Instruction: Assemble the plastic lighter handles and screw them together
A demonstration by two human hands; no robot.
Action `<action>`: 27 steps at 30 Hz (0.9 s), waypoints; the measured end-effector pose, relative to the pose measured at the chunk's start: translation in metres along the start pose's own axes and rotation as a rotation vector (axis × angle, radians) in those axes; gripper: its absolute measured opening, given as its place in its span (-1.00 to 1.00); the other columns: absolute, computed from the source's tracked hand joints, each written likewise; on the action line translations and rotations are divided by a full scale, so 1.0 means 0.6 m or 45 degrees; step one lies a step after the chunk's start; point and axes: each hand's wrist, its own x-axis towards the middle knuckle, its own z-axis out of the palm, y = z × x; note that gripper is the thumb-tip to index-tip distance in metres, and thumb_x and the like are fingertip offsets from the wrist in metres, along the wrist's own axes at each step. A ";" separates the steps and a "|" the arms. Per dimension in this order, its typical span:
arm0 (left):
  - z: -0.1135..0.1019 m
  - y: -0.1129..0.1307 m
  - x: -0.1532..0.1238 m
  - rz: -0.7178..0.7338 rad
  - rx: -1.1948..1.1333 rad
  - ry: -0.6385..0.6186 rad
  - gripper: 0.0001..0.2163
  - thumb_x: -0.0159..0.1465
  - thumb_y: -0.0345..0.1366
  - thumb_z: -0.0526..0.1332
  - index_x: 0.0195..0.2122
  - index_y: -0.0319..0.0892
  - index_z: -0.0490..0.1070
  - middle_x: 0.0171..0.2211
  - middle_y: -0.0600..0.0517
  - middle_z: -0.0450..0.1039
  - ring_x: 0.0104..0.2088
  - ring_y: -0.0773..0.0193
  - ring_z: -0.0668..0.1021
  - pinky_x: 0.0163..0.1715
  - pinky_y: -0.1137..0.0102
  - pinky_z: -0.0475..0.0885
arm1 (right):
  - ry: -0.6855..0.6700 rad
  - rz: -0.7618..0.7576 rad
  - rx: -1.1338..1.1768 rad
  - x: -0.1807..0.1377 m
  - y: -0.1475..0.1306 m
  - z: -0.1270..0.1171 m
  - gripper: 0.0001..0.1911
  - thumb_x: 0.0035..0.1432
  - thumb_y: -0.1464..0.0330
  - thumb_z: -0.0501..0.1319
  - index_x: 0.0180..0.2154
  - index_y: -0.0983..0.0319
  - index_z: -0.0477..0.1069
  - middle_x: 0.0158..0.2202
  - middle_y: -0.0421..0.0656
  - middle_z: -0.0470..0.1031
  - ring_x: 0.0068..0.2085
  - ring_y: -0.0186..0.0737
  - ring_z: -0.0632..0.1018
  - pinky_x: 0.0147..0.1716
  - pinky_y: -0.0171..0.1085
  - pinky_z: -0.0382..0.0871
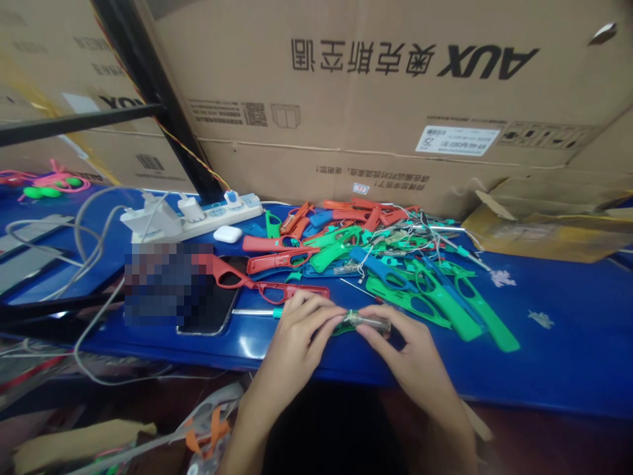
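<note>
Brownish tube between the fingers

The smoky, translucent lighter tank lay nearly level, pinched between the left hand and right hand. Its greenish, pale-topped end sat nearest the left hand.

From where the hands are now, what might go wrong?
The small see-through part is pinched between the fingers of the left hand and right hand, so a slip could drop it.

The metal rod lies right beside the left hand, which might nudge it.

A red casing overlaps the phone, so shifting that casing could scratch the screen.
</note>
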 end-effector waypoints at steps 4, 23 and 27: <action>0.001 -0.001 0.000 -0.009 -0.008 -0.004 -0.83 0.46 -0.39 0.19 -0.05 -0.06 0.57 -0.14 0.00 0.59 -0.07 0.13 0.48 0.00 0.20 0.36 | 0.007 -0.015 -0.013 -0.001 0.000 -0.001 -0.87 0.31 0.22 0.32 -0.14 0.08 0.58 -0.18 -0.22 0.68 -0.22 -0.18 0.65 -0.27 -0.26 0.48; 0.000 0.003 0.000 0.020 0.086 -0.049 -0.86 0.46 -0.44 0.17 -0.13 -0.12 0.51 -0.20 0.05 0.57 -0.10 0.19 0.44 -0.01 0.21 0.29 | -0.054 -0.123 0.018 -0.002 -0.001 -0.002 -0.89 0.34 0.34 0.31 -0.11 0.08 0.60 -0.16 -0.23 0.65 -0.19 -0.26 0.62 -0.15 -0.34 0.48; 0.000 0.004 -0.002 0.033 0.110 -0.049 -0.86 0.46 -0.45 0.18 -0.13 -0.11 0.51 -0.22 0.07 0.56 -0.11 0.20 0.44 0.00 0.21 0.27 | -0.087 -0.138 0.038 -0.001 -0.002 -0.002 -0.85 0.34 0.36 0.31 -0.09 0.05 0.60 -0.16 -0.26 0.65 -0.15 -0.28 0.64 -0.11 -0.36 0.47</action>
